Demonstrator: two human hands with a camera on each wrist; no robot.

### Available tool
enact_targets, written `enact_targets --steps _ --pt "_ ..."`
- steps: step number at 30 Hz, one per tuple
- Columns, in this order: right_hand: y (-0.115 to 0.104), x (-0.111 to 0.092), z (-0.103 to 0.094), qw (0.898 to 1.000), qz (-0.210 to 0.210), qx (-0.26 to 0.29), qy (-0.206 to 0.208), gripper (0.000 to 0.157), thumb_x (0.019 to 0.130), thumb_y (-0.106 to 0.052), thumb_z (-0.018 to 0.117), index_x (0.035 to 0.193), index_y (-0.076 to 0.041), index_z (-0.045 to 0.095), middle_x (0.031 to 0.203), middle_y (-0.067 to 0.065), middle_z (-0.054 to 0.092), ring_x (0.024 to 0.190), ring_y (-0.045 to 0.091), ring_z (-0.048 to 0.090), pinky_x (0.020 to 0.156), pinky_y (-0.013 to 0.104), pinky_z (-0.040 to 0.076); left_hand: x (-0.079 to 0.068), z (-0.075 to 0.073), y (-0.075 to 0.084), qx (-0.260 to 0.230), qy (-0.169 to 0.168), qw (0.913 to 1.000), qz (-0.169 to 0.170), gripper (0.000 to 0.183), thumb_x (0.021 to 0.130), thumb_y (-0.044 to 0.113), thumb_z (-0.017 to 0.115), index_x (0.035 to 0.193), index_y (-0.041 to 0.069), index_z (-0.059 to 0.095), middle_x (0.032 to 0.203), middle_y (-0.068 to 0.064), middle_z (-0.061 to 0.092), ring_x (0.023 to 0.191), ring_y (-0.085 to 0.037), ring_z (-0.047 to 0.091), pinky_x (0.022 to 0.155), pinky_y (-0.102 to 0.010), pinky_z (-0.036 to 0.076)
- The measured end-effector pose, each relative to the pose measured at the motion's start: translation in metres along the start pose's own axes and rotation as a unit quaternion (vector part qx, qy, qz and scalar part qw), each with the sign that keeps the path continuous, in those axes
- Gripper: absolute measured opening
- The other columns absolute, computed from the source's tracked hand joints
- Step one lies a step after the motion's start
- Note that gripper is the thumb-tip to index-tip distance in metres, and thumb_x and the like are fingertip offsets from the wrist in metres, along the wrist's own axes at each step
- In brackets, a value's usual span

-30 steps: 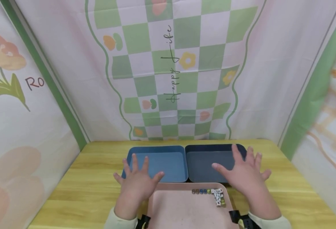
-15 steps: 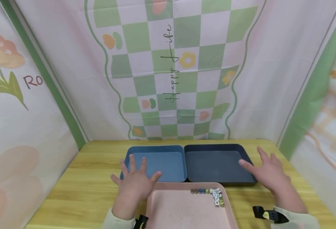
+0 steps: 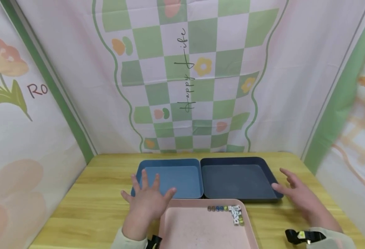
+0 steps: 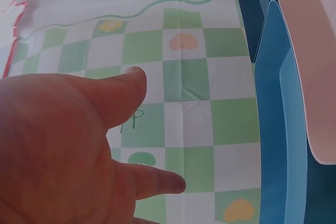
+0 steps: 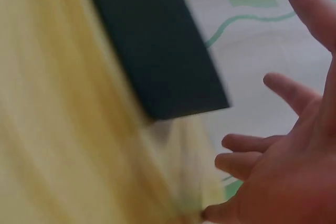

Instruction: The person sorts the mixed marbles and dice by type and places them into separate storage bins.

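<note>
My left hand (image 3: 148, 204) hovers with fingers spread over the near left corner of the blue tray (image 3: 176, 180), palm down and holding nothing. On the right, my right hand (image 3: 300, 193) is beside the near right corner of the dark grey tray (image 3: 235, 180), its thumb tip overlapping the rim in the head view. Nothing is between its extended fingers in the right wrist view. A pink tray (image 3: 204, 231) stands in front. Along its far right corner lie white dice (image 3: 235, 214) and a short row of small brown, blue and yellow-green beads (image 3: 218, 208).
The trays stand on a yellow wood-grain table (image 3: 85, 197). Behind it hangs a green-and-white checked curtain (image 3: 185, 121), with more fabric on both sides. Black straps (image 3: 305, 236) circle both wrists.
My right hand has moved right and nearer to me, from over the dark grey tray to beside its right edge. The left hand has barely moved; the trays stay put.
</note>
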State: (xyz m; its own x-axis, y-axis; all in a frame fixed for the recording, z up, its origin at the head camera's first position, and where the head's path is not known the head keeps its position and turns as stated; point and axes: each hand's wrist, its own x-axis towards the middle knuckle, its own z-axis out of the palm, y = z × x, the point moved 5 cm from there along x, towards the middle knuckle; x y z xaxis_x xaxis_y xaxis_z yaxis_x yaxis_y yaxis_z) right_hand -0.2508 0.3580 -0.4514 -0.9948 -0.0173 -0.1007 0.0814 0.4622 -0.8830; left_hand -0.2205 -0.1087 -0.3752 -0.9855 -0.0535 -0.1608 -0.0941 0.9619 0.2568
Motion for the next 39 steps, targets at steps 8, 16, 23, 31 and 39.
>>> enact_targets --steps 8,16,23,31,39 --pt "0.02 0.002 0.011 0.998 0.003 0.023 -0.051 0.094 0.096 -0.026 0.069 0.16 -0.008 0.003 0.154 0.036 -0.016 0.137 0.061 -0.011 0.101 0.077 0.004 0.0 0.001 -0.001 -0.006 -0.003 1.0 -0.002 0.096 0.087 0.083 0.029 0.157 0.018 0.036 0.163 -0.021 0.001 0.143 -0.052 -0.012 0.092 -0.084 -0.008" --pt "0.026 0.002 0.012 0.999 -0.002 0.002 -0.051 0.093 0.097 -0.025 0.068 0.159 -0.002 0.003 0.152 0.041 -0.012 0.137 0.062 -0.007 0.102 0.076 0.007 0.0 0.001 0.001 -0.004 -0.005 1.0 -0.001 0.093 0.089 0.081 0.032 0.156 0.017 0.037 0.163 -0.021 0.002 0.143 -0.053 -0.01 0.093 -0.084 -0.008" --pt "0.023 0.003 0.015 0.999 -0.008 -0.017 -0.036 0.095 0.095 -0.027 0.071 0.159 -0.001 0.005 0.15 0.045 -0.006 0.136 0.064 -0.001 0.102 0.076 0.01 0.0 0.001 -0.001 0.0 -0.002 1.0 -0.001 0.094 0.089 0.082 0.03 0.156 0.017 0.038 0.163 -0.022 0.003 0.143 -0.053 -0.011 0.093 -0.084 -0.006" --pt "0.024 0.004 0.016 0.998 0.006 -0.048 -0.035 0.101 0.093 -0.035 0.073 0.159 -0.003 0.003 0.149 0.047 0.0 0.134 0.066 0.005 0.1 0.077 0.015 0.0 0.001 -0.003 0.0 -0.003 1.0 -0.004 0.092 0.089 0.081 0.032 0.156 0.018 0.038 0.163 -0.022 0.004 0.143 -0.053 -0.01 0.093 -0.084 -0.006" --pt "0.024 0.006 0.015 0.998 -0.008 -0.057 -0.031 0.097 0.094 -0.032 0.071 0.158 -0.002 0.005 0.148 0.048 0.003 0.133 0.066 0.008 0.099 0.076 0.018 -0.001 -0.005 0.003 -0.061 0.046 0.9924 0.097 0.083 0.094 0.067 0.051 0.154 0.011 0.04 0.159 -0.023 0.024 0.142 -0.049 0.021 0.105 -0.072 0.021"
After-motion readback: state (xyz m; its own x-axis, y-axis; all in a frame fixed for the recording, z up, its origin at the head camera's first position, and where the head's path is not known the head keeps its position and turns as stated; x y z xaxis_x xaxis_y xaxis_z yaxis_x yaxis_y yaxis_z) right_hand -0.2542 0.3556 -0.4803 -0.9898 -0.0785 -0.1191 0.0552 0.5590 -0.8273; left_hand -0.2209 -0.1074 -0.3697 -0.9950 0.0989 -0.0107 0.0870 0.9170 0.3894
